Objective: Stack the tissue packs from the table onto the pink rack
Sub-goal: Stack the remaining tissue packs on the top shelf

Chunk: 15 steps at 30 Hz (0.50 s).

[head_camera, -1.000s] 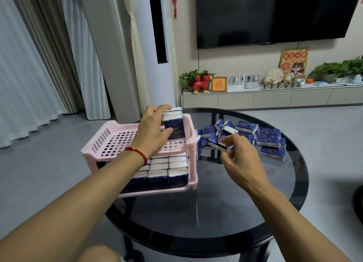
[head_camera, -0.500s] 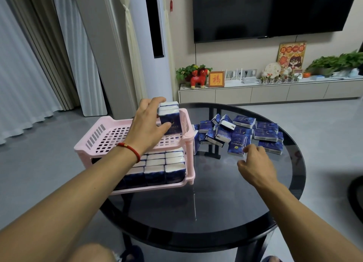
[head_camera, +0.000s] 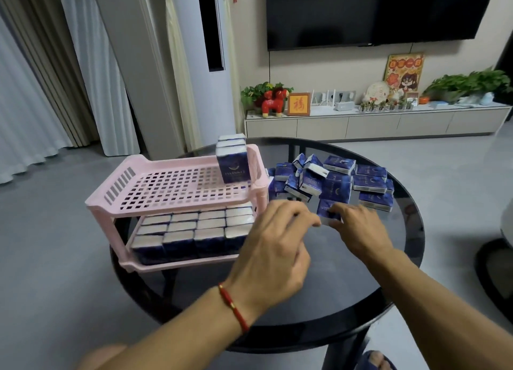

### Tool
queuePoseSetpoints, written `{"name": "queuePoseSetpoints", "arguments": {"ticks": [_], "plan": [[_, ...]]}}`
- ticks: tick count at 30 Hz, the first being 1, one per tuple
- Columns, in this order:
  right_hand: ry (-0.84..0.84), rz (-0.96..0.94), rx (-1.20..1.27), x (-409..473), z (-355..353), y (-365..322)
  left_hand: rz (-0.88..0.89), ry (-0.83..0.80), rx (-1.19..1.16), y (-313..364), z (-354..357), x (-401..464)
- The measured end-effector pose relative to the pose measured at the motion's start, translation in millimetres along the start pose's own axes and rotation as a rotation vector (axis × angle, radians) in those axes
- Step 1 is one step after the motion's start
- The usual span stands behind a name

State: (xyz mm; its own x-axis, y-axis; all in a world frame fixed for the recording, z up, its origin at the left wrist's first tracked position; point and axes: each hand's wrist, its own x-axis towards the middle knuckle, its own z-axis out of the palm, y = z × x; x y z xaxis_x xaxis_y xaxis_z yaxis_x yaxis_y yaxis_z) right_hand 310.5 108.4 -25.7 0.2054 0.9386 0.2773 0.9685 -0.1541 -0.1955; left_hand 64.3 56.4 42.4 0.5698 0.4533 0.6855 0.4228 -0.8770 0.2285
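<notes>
Head view: rack [head_camera: 177, 161] lower shelf full, upper holds 1 standing stack [head_camera: 231, 158]. Right hand [head_camera: 358, 230] pinches a pack [head_camera: 329, 211]; left hand [head_camera: 273, 247] beside it, half-curled, empty. Pile [head_camera: 333, 180] beyond remains.

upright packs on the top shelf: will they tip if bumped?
Probably. The packs stand on end, tall and narrow, in the rack's far right corner. The corner walls likely catch them; toward the open shelf they could topple. Soft wrap, probably light.
</notes>
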Motion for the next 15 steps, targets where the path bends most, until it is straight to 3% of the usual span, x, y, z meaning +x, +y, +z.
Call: {"name": "queuePoseSetpoints", "arguments": {"ticks": [8,15], "plan": [[-0.458,0.134,1.08,-45,-76,2,-0.488,-0.238,-0.265,1,39,13],[-0.586,0.097,1.016,-53,-69,-19,-0.595,-0.438,-0.233,-3,57,-2]]}}
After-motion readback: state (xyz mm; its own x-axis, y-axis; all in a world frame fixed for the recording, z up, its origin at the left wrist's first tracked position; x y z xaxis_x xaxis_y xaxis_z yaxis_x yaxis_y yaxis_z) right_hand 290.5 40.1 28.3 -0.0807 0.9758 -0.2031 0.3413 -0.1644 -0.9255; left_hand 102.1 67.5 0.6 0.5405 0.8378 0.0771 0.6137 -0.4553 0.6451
